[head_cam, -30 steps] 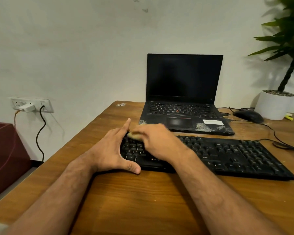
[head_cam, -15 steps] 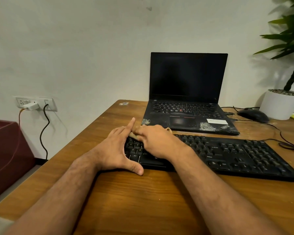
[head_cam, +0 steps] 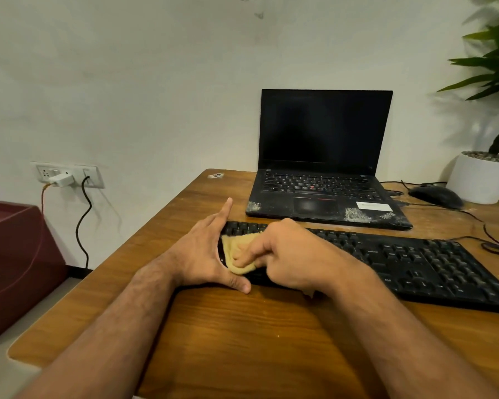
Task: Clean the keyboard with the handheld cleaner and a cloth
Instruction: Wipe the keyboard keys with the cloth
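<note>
A black keyboard [head_cam: 401, 260] lies across the wooden table [head_cam: 242, 335]. A small yellow cloth [head_cam: 236, 246] covers keys at its left end. My right hand [head_cam: 288, 254] holds the cloth, its curled fingers pressing it onto the keys. My left hand [head_cam: 205, 249] rests against the keyboard's left edge with straight fingers, thumb along the front edge. No handheld cleaner is visible.
An open black laptop [head_cam: 323, 174] stands right behind the keyboard. A black mouse [head_cam: 435, 195], cables [head_cam: 490, 237] and a white plant pot [head_cam: 481, 180] sit at the back right. A wall socket with plugs [head_cam: 67, 175] and a dark red box [head_cam: 15, 263] are left of the table.
My right hand has drawn the cloth from the keyboard's far left rows toward the front, so more cloth shows. The left hand has stayed at the left edge.
</note>
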### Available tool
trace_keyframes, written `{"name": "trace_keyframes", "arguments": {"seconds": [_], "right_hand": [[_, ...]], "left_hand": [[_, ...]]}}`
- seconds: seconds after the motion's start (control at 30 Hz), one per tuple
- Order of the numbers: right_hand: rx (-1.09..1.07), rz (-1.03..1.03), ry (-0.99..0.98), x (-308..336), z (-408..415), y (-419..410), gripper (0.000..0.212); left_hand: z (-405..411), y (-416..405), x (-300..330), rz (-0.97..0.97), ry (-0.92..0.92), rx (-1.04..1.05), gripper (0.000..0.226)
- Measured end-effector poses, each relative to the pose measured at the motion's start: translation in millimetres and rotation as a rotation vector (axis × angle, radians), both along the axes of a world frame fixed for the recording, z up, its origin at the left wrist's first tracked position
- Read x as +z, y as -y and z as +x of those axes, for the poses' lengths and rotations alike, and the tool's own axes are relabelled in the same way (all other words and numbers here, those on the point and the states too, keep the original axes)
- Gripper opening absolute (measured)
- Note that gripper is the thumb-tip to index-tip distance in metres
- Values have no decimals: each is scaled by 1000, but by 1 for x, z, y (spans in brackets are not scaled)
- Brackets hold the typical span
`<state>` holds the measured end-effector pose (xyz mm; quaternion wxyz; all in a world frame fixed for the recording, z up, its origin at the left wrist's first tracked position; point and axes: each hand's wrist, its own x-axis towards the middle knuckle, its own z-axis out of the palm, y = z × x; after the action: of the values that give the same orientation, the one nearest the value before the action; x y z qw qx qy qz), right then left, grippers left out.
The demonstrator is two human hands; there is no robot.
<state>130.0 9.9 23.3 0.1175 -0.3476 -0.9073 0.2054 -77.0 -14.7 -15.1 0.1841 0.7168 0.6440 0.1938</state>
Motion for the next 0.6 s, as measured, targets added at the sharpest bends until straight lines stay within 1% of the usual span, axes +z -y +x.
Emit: {"name": "trace_keyframes", "arguments": {"seconds": [0.07,0.13,0.2,0.23,0.3,0.33,0.4,0.43,0.47,0.5,0.53,0.6], "right_hand": [[-1,39,-30,-2,6,4,46],[37,76,-18,-7,2,6,50],[83,39,34,-10,-2,4,55],[68,5,40,-9,-1,2,58],[-35,-33,14,-2,9,-5,61],[-105,-11,-10,1,15,-9,61],[-224,121,-86,2,22,-17,60],[-249,165,-151,-1,21,-21,56],[-248,170,-208,-4,15,-23,51],[-223,151,-224,-8,8,-25,47],[-184,125,-189,-12,-1,-26,45],[-132,119,-13,-17,-17,-30,41]], "left_hand": [[1,0,1,-2,-2,5,166],[1,0,2,-2,0,5,166],[0,1,2,2,3,12,166],[0,1,2,7,2,17,166],[0,2,1,17,-2,22,167],[0,2,0,20,-5,19,167],[0,3,1,22,23,13,166],[1,4,1,24,60,15,165],[1,4,2,31,98,17,165],[2,5,3,39,123,16,165],[2,5,3,43,128,11,164],[2,3,2,32,84,-7,163]]}}
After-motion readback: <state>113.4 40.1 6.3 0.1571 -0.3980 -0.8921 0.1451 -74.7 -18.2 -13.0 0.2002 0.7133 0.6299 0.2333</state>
